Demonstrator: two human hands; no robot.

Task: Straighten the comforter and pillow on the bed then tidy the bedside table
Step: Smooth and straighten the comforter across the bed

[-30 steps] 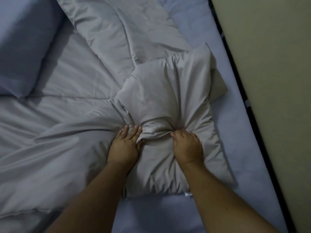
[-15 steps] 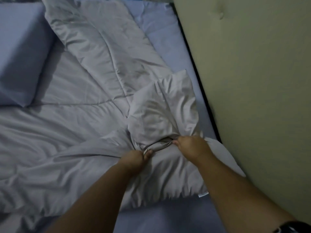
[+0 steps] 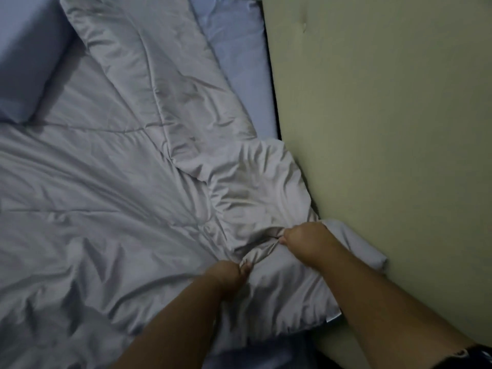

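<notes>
A rumpled grey comforter covers most of the bed. Its bunched corner lies against the beige padded panel at the right. My left hand grips a fold of the comforter near the bed's lower middle. My right hand grips the same gathered fold a little farther right and up. A twist of cloth stretches between the two hands. A pale blue pillow rests at the upper left, partly cut off by the frame's edge.
A beige padded panel stands along the bed's right side. The light blue fitted sheet shows at the upper middle and again at the bottom edge. The bedside table is out of view.
Both hands have dragged the bunched comforter corner rightward until it meets the padded panel. The left hand went from resting on the cloth to gripping it. The view has swung right.
</notes>
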